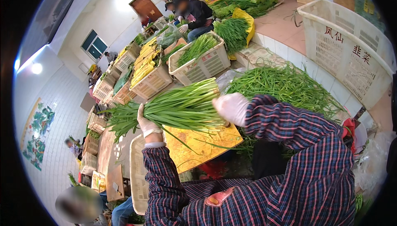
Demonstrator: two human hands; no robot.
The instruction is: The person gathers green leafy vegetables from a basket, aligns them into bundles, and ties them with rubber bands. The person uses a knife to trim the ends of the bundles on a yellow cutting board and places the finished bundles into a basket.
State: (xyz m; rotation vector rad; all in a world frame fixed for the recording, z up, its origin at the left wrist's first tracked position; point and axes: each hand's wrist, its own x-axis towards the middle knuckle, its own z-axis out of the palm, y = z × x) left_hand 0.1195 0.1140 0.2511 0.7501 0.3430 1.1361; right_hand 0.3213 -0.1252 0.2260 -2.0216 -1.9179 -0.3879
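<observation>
A thick bunch of green garlic chives (186, 106) lies across my left hand (148, 122), whose gloved fingers wrap its middle. Its leafy tips point left and its pale stem ends face right. At those ends is my right hand (232, 108), gloved and blurred by motion; whether its fingers hold anything is unclear. Below the bunch stands a small yellow board (198, 147), with a few loose leaves over it. Beyond my right forearm spreads a heap of loose chives (282, 86).
A plastic crate (136, 176) stands left of the board. A large white crate (347, 52) bearing writing is on the raised step at right. Another crate (201, 67) holds chives ahead. Co-workers sit farther back, one in a dark jacket (201, 12); another person is at lower left.
</observation>
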